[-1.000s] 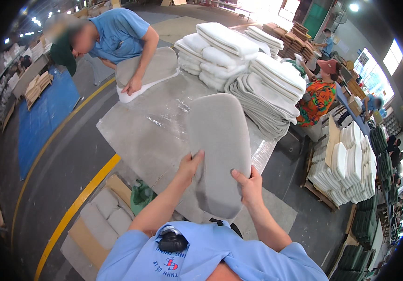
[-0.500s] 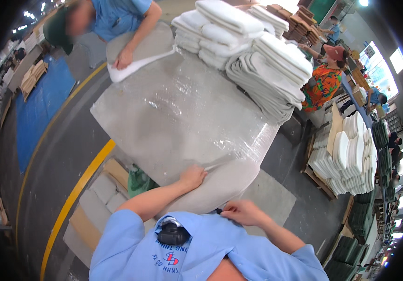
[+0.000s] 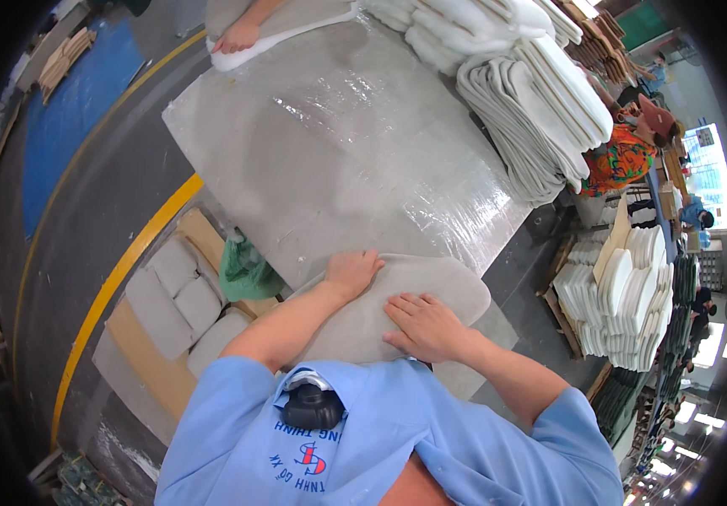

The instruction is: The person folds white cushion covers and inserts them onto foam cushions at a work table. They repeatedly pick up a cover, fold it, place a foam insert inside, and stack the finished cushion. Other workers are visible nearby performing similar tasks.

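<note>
From your tabletop's middle, your cushion lies at five o'clock, the folded textile pile at two, palletised pads at four, the bag between seven and eight.

We record dark-blue lettering on the chest of the wearer's light-blue shirt, inverted in this view. We find one line above, and one curving below, a red-and-blue emblem printed there.
</note>
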`<state>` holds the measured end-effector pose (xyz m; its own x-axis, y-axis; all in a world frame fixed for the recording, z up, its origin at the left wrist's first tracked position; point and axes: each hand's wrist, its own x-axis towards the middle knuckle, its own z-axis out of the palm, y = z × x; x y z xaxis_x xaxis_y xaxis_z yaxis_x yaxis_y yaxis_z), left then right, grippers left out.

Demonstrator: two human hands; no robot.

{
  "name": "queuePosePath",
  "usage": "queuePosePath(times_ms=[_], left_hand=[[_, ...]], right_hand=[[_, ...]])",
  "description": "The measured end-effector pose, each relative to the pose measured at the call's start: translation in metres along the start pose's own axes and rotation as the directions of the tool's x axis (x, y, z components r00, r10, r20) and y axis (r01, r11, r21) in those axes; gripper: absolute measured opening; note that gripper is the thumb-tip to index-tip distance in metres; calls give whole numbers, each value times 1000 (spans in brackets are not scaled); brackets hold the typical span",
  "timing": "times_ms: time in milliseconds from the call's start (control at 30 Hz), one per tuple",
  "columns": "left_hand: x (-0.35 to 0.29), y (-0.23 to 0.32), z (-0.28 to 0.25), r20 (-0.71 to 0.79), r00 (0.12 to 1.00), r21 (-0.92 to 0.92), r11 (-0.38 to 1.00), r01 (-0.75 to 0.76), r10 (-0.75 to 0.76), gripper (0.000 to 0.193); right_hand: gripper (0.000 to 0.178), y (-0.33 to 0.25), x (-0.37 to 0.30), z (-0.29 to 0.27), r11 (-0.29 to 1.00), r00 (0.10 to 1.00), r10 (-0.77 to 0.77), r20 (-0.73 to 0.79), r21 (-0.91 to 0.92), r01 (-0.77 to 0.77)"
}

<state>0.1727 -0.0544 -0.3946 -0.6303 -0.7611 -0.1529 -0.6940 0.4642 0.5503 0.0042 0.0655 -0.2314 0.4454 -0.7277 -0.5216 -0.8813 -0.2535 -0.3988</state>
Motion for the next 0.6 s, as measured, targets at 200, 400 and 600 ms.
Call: queuePosePath(times_ms=[200, 400, 600], left_hand=[[-17, -11, -58, 58, 998, -41, 999, -12, 14, 32], [-120, -26, -81, 335, 941, -219, 976, 20, 55, 52], [-101, -57, -103, 572, 807, -138, 953, 270, -146, 65]], right_hand=[[85, 11, 31, 7, 996, 978, 76, 194, 22, -81], [83, 30, 56, 13, 988, 971, 109, 212, 87, -130], [71, 71, 76, -2, 940, 970, 107, 218, 295, -170]])
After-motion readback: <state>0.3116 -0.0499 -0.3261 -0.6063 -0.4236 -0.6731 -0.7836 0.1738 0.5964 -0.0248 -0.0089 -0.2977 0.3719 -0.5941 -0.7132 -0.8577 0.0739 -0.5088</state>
